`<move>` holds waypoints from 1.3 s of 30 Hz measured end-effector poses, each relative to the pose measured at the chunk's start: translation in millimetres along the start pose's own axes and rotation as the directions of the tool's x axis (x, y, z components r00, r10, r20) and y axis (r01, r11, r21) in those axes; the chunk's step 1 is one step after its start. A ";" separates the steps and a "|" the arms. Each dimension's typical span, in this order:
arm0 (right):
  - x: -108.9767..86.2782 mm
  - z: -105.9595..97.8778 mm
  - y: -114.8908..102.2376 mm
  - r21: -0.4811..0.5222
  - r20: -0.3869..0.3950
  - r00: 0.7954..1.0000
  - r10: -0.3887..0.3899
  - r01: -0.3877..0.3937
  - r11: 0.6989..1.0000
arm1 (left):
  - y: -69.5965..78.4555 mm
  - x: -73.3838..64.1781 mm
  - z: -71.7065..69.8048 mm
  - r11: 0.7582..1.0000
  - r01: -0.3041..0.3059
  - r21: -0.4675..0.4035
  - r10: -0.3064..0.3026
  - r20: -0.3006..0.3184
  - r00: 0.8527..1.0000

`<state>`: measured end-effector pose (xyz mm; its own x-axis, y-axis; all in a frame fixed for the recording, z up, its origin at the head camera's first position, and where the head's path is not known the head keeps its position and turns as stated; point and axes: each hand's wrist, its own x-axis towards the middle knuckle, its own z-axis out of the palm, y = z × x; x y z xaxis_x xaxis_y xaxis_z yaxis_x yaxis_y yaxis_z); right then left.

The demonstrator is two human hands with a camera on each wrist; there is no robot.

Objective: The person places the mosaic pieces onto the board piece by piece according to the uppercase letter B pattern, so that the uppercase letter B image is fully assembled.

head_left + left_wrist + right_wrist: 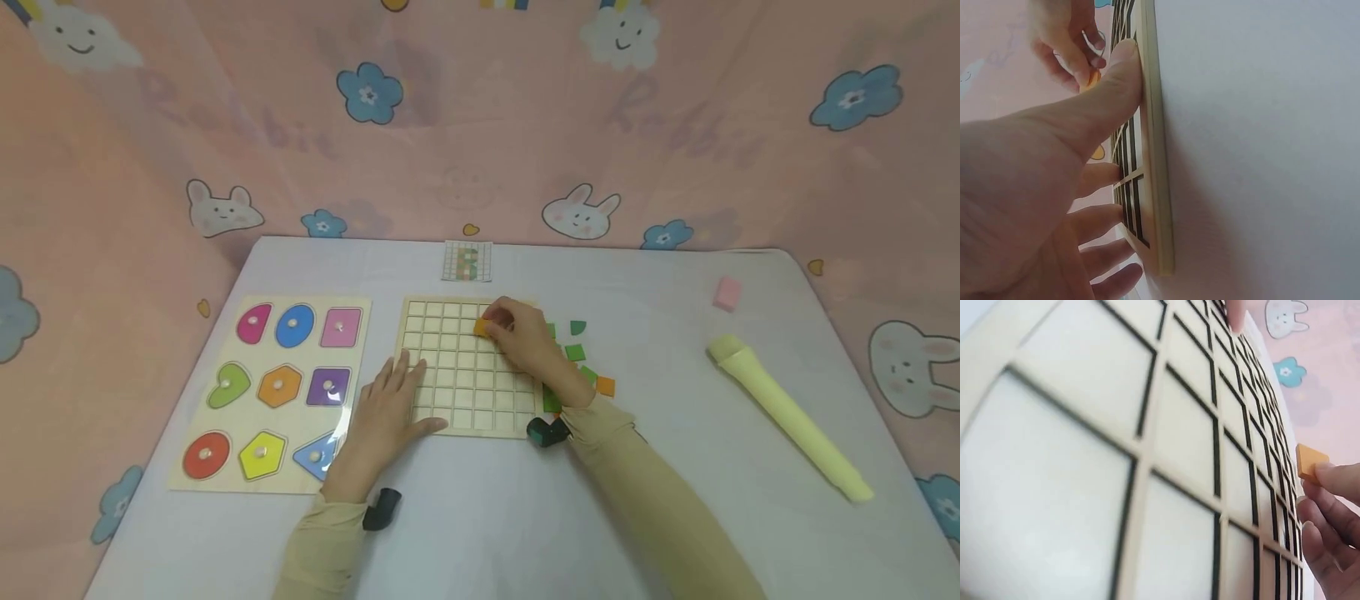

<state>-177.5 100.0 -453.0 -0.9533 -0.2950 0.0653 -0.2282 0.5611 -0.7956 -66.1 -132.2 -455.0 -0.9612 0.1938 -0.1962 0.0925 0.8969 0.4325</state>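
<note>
A wooden grid board [457, 423] with square cells lies in the middle of the table. My right hand [521, 333] pinches an orange square tile [1311, 464] between thumb and fingertips, over the far part of the grid in the head view. My left hand [390, 410] rests spread on the board's left side, its thumb along the near edge. In the left wrist view the left thumb [1124, 69] lies on the frame and the fingers reach over the cells. Green tiles [575, 352] and an orange tile [605, 386] lie right of the board, partly hidden by my right forearm.
A shape puzzle board [247, 392] with knobbed pieces lies at the left. A small pattern card [467, 262] is behind the grid. At the right are a pink block [727, 293] and a pale yellow roll [791, 421]. A patterned curtain [480, 125] borders the table's back.
</note>
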 end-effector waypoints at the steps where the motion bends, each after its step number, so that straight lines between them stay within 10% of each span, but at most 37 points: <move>1: 2.6 1.7 -1.9 0.011 0.005 1.000 0.000 -0.001 1.000 | 0.0 -0.3 0.0 1.000 0.000 0.000 0.000 -0.001 1.000; 39: 28.4 38.1 -15.6 -0.149 0.044 0.999 -0.019 0.025 0.989 | -0.3 -0.5 1.0 1.000 -0.016 0.018 0.016 -0.030 0.999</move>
<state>-193.5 53.4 -461.7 -0.9391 -0.3395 0.0536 -0.2791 0.6622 -0.6954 -65.4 -132.2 -455.9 -0.9669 0.1965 -0.1627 0.1125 0.9009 0.4193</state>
